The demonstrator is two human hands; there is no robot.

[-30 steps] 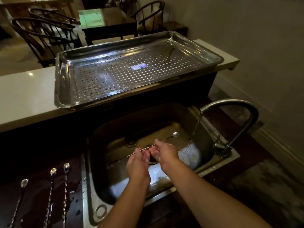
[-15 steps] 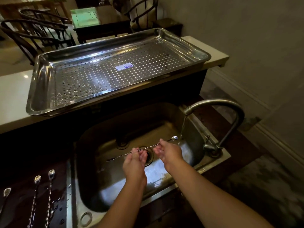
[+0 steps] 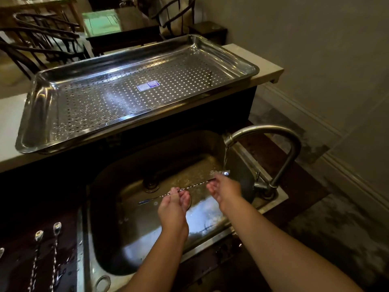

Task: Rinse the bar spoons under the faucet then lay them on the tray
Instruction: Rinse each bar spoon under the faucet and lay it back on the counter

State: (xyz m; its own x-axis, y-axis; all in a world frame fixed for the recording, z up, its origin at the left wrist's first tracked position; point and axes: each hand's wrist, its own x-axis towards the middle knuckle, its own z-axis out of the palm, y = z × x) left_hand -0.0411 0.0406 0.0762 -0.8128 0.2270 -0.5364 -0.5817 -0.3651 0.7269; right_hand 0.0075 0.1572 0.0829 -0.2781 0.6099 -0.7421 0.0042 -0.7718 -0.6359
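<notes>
Sink (image 3: 109, 245) — bar spoon (image 3: 195, 186), seemingly above

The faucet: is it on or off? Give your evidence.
On. A stream of water falls from the faucet spout and splashes on the bar spoon bowl.

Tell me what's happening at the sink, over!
Left hand and right hand pinch one bar spoon. Its bowl sits under the faucet stream. Perforated tray holds no spoons. Nothing in the way.

Blue-and-white sticker (image 3: 147, 86) on the tray (image 3: 42, 106); print too small to read
</notes>
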